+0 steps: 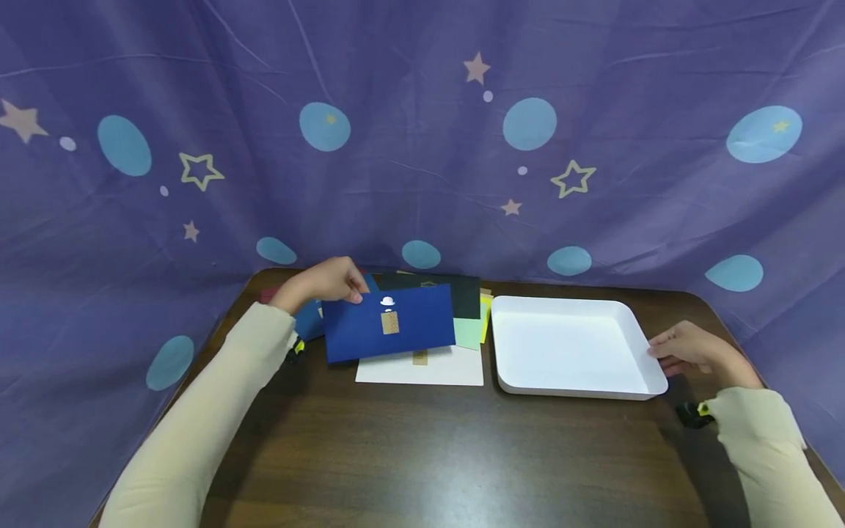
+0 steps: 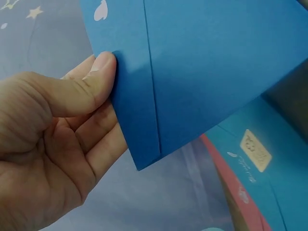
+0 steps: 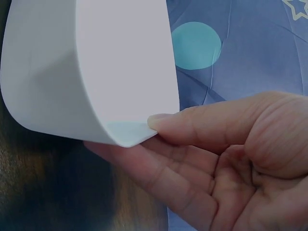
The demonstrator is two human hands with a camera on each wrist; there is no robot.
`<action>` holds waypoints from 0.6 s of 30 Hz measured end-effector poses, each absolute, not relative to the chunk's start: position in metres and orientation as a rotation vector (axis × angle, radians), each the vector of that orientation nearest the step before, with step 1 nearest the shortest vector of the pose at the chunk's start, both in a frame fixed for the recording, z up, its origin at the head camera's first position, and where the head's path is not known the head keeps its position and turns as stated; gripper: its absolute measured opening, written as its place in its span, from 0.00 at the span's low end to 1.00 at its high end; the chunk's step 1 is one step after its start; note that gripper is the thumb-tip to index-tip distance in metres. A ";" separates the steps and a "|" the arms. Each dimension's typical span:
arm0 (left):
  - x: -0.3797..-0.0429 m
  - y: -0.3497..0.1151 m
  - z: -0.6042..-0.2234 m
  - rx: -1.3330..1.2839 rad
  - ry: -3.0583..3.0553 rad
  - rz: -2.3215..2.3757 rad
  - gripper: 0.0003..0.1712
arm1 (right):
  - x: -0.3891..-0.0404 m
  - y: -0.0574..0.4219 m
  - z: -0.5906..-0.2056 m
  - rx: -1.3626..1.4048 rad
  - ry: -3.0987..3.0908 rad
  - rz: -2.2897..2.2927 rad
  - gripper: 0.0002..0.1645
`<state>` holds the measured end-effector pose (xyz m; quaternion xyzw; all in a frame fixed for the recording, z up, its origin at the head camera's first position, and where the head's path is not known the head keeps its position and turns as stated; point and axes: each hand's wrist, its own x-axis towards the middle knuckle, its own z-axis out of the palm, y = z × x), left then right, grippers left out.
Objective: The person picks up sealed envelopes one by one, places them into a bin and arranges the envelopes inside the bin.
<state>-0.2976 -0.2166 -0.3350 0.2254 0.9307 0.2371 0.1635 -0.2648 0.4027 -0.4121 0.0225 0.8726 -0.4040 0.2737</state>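
Landmark: the white, shallow, rectangular tray [image 1: 568, 348], lying on the dark brown wood-grain table [image 1: 429, 455].

Left hand [image 1: 330, 280]: grips a royal-blue rectangular paper envelope [image 1: 422, 312] with a gold patch, thumb on the flap face, fingers behind. Envelope is left of the tray, tilted, over a loose pile. Contact with the pile beneath cannot be fully determined.

Right hand [image 1: 689, 347]: pinches the tray's right end, thumb inside the rim, fingers outside.

Left of the tray also: a white paper envelope [image 1: 458, 370], a pale-green one [image 1: 467, 332] and a blackish-green one [image 1: 455, 297], overlapping.

Risks, in my judgement: the one-ended hold could let the envelope swing or bend; a low lower edge could drag the overlapping pile askew; an uneven pull by the right hand could skew the tray.
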 end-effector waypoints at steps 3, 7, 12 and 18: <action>-0.298 -0.214 -0.329 0.630 2.673 0.700 0.12 | -0.265 0.403 -0.412 0.061 2.348 -1.077 0.25; -0.298 -0.208 -0.322 0.604 2.697 0.741 0.12 | -0.267 0.403 -0.413 0.068 2.349 -1.072 0.25; -0.301 -0.198 -0.316 0.574 2.673 0.860 0.12 | -0.267 0.403 -0.414 0.083 2.345 -1.080 0.25; -0.305 -0.181 -0.312 0.658 2.654 0.893 0.11 | -0.265 0.402 -0.412 0.074 2.337 -1.105 0.26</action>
